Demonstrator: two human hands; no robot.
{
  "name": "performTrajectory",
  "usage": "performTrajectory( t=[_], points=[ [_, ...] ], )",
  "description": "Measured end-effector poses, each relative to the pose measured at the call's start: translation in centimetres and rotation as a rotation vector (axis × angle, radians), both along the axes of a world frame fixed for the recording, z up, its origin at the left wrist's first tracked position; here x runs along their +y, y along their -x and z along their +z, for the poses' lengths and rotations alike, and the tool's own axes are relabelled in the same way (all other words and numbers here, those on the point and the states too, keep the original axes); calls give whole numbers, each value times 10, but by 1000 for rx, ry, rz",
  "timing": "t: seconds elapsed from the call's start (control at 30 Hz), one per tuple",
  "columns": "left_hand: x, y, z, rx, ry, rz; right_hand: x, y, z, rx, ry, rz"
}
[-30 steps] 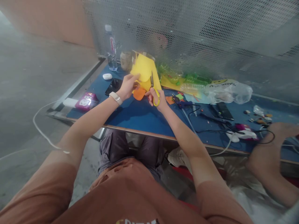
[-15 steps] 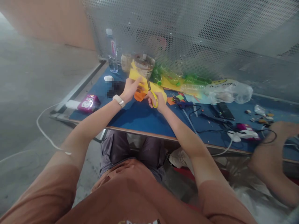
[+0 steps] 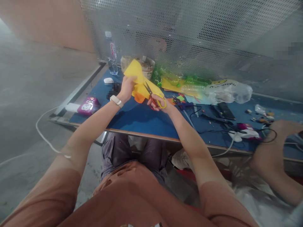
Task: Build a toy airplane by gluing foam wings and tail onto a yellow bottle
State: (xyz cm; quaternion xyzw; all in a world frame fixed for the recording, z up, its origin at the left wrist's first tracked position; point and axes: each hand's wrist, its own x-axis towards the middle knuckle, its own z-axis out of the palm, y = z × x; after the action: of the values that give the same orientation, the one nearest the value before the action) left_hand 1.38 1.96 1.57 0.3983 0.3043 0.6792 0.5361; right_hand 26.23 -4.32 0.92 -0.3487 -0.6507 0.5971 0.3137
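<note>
Cutting step in hand, AFAICT: scissors on what looks like stiff paper.

L hand (image 3: pixel 127 88) has the sheet (image 3: pixel 133 72) pinched at its near L side; fingertips mostly hidden, so exact placement unclear. R hand (image 3: pixel 158 103) is wrapped round the handles of the scissors (image 3: pixel 149 89), blades slightly parted, pointing twd far L, tips at the sheet. Can't tell if blades actually bite or just overlap it in view.

Sheet loc: held over L half of the worktop (image 3: pixel 146 123), btwn centre & far edge. Upper part bent twd far L corner, blocking some of the tub (image 3: pixel 149 66) behind; lower R part runs past the blades twd R hand. Can't tell if it touches the worktop. Orange piece (image 3: pixel 139 98) just below sheet, btwn hands; loose or held w/ it, unclear.

Around: bottle (image 3: pixel 112 58) upright nr far L corner, purple unit (image 3: pixel 88 106) nr near L corner, green bottles (image 3: pixel 170 77) along far edge R of tub, bag (image 3: pixel 232 92) further R. Co-worker's arm (image 3: pixel 272 154) at near edge, R end, well apart from both hands.

Next snip calls for, my read: L hand to hold sheet taut, digits clear of blades; R hand to spread handles, then squeeze. Risk: bend makes cut wander.
</note>
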Motion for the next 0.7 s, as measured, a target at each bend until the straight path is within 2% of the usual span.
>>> performTrajectory(
  t=[0.13, 0.23, 0.43, 0.57, 0.7],
  points=[
    [-14, 1, 16, 16, -35, -44, 1, 0, -4, 0, -1, 28],
    [-23, 1, 22, -3, -54, -75, -2, 2, -5, 38, 0, 45],
    [-25, 4, 18, -61, -28, -162, -6, 8, -3, 92, -45, 18],
    [-28, 4, 20, -68, 6, -166, -6, 11, -5, 108, -60, -1],
    [-28, 3, 18, -116, -30, -201, -6, 15, -6, 137, -66, -35]
  ],
)
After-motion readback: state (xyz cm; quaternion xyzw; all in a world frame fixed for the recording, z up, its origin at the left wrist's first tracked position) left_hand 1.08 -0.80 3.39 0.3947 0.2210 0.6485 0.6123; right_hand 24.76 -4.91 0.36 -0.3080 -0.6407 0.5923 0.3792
